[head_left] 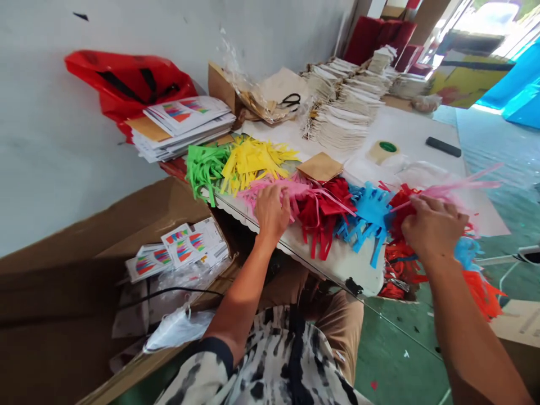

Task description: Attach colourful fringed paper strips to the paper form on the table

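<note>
A row of fringed tissue-paper bunches lies along the table's near edge: green fringe [206,167], yellow fringe [255,160], pink fringe [301,190], red fringe [323,214] and blue fringe [371,207]. My left hand [272,209] presses down with bent fingers on the pink bunch, gripping its left part. At the table's right corner my right hand [434,225] closes around long pink strips [464,183] over another red bunch [400,205]. Its fingertips are partly hidden. Below that hand hang more blue strips [466,253] and an orange-red fringe [483,292].
Stacked paper bundles [341,107], scissors [291,100], a tape roll [383,151] and a black phone-like object [442,147] lie farther back. Printed sheets [189,121] rest beside a red bag [130,79]. A large cardboard box [139,219] stands at left.
</note>
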The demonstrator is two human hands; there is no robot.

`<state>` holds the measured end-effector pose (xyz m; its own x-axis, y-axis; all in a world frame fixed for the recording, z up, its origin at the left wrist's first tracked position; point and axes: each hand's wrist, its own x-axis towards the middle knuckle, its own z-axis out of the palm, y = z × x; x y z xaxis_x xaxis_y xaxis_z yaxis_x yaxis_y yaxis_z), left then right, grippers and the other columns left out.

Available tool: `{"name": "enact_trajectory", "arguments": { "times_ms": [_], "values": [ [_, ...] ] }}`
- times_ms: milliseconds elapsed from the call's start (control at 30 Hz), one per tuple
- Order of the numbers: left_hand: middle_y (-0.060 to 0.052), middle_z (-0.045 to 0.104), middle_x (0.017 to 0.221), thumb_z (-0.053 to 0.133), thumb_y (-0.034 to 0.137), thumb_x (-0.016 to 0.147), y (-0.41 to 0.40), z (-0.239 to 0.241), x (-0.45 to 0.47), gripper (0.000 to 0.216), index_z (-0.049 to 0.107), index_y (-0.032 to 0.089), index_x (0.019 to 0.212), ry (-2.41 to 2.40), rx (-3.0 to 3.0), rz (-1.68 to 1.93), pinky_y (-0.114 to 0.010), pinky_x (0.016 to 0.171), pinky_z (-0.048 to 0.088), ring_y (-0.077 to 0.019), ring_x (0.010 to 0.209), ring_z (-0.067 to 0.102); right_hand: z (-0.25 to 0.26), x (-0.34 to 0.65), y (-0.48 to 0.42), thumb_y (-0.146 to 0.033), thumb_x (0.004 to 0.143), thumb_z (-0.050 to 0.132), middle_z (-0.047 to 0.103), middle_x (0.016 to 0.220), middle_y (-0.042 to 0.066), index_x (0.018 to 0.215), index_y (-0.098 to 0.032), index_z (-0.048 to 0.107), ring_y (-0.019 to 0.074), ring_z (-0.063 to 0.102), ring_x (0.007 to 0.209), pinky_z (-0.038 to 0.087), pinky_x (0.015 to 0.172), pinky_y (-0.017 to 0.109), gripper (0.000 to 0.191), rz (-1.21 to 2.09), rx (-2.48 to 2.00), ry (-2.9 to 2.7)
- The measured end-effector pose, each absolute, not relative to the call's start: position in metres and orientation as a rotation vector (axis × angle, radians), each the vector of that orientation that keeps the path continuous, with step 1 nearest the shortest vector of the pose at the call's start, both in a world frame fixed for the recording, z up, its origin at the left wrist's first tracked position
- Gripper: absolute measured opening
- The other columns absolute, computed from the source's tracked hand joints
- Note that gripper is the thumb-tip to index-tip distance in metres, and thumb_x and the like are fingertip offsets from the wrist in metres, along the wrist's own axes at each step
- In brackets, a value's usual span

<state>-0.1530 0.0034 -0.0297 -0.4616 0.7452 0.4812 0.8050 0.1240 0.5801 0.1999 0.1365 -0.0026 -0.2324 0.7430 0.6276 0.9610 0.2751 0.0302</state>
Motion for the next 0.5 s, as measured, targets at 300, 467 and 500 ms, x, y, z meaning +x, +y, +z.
{"name": "enact_trajectory", "arguments": {
  "times_ms": [300, 467, 500],
  "values": [
    [-0.016, 0.075, 0.115, 0.078, 0.042, 0.088, 0.056, -0.045, -0.199, 0.023, 0.073, 0.023, 0.1, -2.709, -1.295, -0.97, -0.055, 0.098, 0.045, -0.0411, 0.119, 0.059, 0.019, 0.027, 0.141, -0.028, 0.101, 0.048, 0.077, 0.119, 0.013, 0.111, -0.019, 0.08, 0.0293, 0.065, 0.11, 0.045, 0.097, 0.042, 0.034, -0.104, -1.083, -2.389],
    [-0.006, 0.079, 0.103, 0.079, 0.024, 0.087, 0.048, -0.054, -0.197, 0.018, 0.074, 0.026, 0.104, -2.539, -1.348, -1.309, -0.051, 0.105, 0.042, -0.033, 0.117, 0.063, 0.001, -0.056, 0.151, -0.035, 0.102, 0.053, 0.078, 0.108, 0.014, 0.102, -0.02, 0.081, 0.0308, 0.066, 0.105, 0.046, 0.092, 0.042, 0.031, 0.151, -0.984, -2.664],
    [-0.005, 0.079, 0.102, 0.079, 0.025, 0.088, 0.045, -0.054, -0.197, 0.017, 0.074, 0.027, 0.104, -2.477, -1.347, -1.384, -0.049, 0.106, 0.041, -0.0315, 0.116, 0.064, -0.003, -0.064, 0.152, -0.036, 0.1, 0.057, 0.079, 0.106, 0.013, 0.101, -0.021, 0.081, 0.0308, 0.067, 0.103, 0.046, 0.091, 0.042, 0.028, 0.174, -0.977, -2.672]
  ]
}}
